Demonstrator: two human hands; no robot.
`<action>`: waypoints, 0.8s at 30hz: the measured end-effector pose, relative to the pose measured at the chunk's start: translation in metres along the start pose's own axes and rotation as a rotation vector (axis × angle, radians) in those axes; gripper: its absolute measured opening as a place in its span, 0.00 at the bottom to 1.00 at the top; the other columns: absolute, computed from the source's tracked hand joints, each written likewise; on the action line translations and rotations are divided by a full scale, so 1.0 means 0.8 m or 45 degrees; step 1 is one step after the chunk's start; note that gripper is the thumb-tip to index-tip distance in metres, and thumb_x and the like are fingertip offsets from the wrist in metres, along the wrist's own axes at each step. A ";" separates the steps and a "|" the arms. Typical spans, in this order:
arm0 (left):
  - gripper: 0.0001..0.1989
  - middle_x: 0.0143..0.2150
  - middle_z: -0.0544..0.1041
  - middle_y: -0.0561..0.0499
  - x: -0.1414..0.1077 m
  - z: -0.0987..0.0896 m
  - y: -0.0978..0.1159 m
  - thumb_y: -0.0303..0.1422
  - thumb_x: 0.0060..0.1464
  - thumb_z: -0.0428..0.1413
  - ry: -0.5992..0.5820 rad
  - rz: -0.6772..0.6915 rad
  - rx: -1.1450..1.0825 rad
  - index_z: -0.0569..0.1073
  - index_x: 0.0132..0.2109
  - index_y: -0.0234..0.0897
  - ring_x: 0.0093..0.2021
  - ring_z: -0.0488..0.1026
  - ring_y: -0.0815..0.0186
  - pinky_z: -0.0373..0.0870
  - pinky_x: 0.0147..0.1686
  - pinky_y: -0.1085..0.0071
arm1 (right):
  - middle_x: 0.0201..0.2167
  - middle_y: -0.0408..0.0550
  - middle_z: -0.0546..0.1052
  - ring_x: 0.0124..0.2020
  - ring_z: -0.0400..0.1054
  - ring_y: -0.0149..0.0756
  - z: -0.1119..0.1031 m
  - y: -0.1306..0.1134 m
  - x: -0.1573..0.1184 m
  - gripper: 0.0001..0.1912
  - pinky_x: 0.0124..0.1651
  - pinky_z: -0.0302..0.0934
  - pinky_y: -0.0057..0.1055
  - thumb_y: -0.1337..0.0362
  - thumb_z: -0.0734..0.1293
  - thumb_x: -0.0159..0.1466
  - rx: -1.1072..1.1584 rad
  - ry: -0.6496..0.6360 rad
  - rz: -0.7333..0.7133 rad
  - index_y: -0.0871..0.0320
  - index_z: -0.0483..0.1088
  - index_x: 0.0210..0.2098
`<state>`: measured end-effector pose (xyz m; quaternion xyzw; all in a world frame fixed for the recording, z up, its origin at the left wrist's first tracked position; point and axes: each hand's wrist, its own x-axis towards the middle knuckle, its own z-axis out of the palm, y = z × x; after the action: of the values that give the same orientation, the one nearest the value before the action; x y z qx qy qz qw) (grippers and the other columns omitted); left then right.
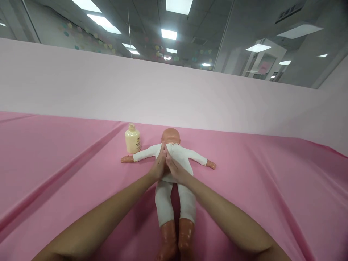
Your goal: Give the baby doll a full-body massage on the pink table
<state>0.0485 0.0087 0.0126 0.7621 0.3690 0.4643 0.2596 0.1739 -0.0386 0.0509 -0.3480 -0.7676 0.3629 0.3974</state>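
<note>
A baby doll [185,156] with a white cloth body lies stretched out on a pink sheet, its arms spread to both sides. The back of its bald head points away from me and its shiny legs come toward me. My left hand [160,163] and my right hand [174,167] meet over the doll's back, fingers straight and fingertips close together. Both hands have their edges down at the doll's back; exact contact is hard to see. Neither holds anything. Left of the doll's head stands a cream-coloured pump bottle [133,139], nearest its outstretched left-side arm.
The pink sheet [81,188] has long raised folds on the left and right. Behind it rises a low white wall [163,94], topped by a glass pane [212,32] that shows ceiling lights.
</note>
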 end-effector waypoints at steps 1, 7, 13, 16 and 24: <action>0.28 0.71 0.40 0.51 -0.001 0.003 -0.009 0.41 0.67 0.27 -0.035 -0.021 0.012 0.33 0.70 0.40 0.70 0.37 0.64 0.45 0.68 0.60 | 0.70 0.44 0.40 0.70 0.34 0.37 -0.012 0.019 0.011 0.30 0.70 0.32 0.46 0.50 0.46 0.71 -0.126 -0.012 -0.022 0.53 0.35 0.68; 0.28 0.70 0.42 0.43 -0.001 0.015 -0.055 0.40 0.66 0.38 -0.261 -0.084 0.394 0.44 0.69 0.36 0.70 0.35 0.56 0.40 0.65 0.48 | 0.68 0.48 0.47 0.70 0.34 0.40 -0.058 0.105 0.057 0.29 0.69 0.31 0.47 0.51 0.46 0.71 -0.782 -0.224 -0.064 0.57 0.45 0.68; 0.24 0.69 0.50 0.43 -0.001 0.017 -0.085 0.36 0.66 0.38 -0.196 0.061 0.508 0.50 0.67 0.40 0.69 0.39 0.56 0.45 0.64 0.45 | 0.69 0.50 0.44 0.70 0.33 0.40 -0.067 0.123 0.050 0.33 0.69 0.34 0.44 0.49 0.46 0.70 -0.918 -0.148 0.005 0.59 0.41 0.68; 0.24 0.68 0.53 0.42 0.001 0.019 -0.098 0.33 0.66 0.36 -0.133 0.135 0.506 0.49 0.67 0.38 0.69 0.39 0.57 0.45 0.65 0.47 | 0.70 0.51 0.40 0.70 0.30 0.40 -0.069 0.125 0.035 0.35 0.69 0.33 0.43 0.47 0.46 0.70 -0.935 -0.089 0.124 0.62 0.37 0.69; 0.25 0.67 0.50 0.28 0.002 0.030 -0.123 0.31 0.66 0.32 -0.039 0.298 0.640 0.46 0.65 0.22 0.69 0.35 0.54 0.45 0.63 0.41 | 0.69 0.61 0.38 0.70 0.30 0.45 -0.022 0.092 -0.018 0.36 0.69 0.33 0.44 0.51 0.45 0.70 -1.117 0.012 0.429 0.74 0.37 0.67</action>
<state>0.0389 0.0676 -0.0696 0.8470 0.3781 0.3734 0.0123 0.2139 -0.0093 -0.0084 -0.6046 -0.7794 0.0622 0.1518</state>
